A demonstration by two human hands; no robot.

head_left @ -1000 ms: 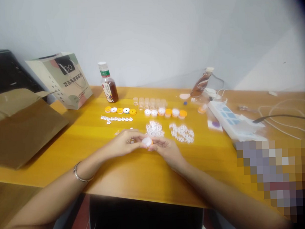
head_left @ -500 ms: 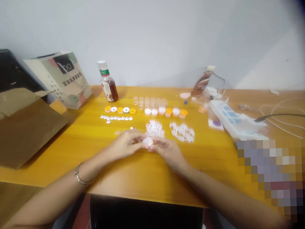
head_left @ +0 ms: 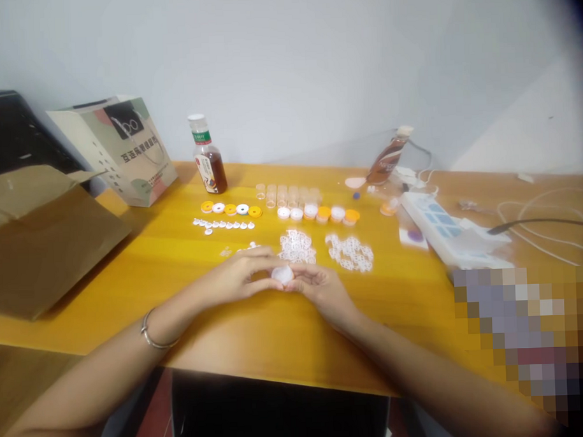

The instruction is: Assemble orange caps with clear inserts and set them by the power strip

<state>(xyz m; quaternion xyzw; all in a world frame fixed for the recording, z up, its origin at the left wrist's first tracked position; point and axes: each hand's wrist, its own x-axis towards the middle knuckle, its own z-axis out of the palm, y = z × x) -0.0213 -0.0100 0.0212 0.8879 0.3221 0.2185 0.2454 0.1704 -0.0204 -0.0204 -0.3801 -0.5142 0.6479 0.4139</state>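
Observation:
A small round white cap [head_left: 282, 275] with a trace of orange at its edge is held up between both hands above the table's near part. My left hand [head_left: 248, 275] pinches it from the left, thumb below and fingers over the top. From the right, my right hand [head_left: 320, 284] grips the same cap with thumb and fingertips. Just beyond the hands lies a heap of small white flat pieces [head_left: 296, 246], and a second heap of white pieces [head_left: 350, 252] is to its right. A row of white and orange caps [head_left: 323, 213] stands farther back.
Clear small cups [head_left: 293, 195] stand behind the caps. Orange and white rings [head_left: 230, 209] and small white parts [head_left: 222, 225] form rows on the left. A tea bottle [head_left: 209, 161], paper bag [head_left: 121, 154], brown box [head_left: 48, 240], leaning bottle [head_left: 387, 158] and power strip [head_left: 435, 223] surround them.
The cap has turned slightly, showing more of its white face and less orange. The left fingers have shifted a little around it; both hands stay in nearly the same place.

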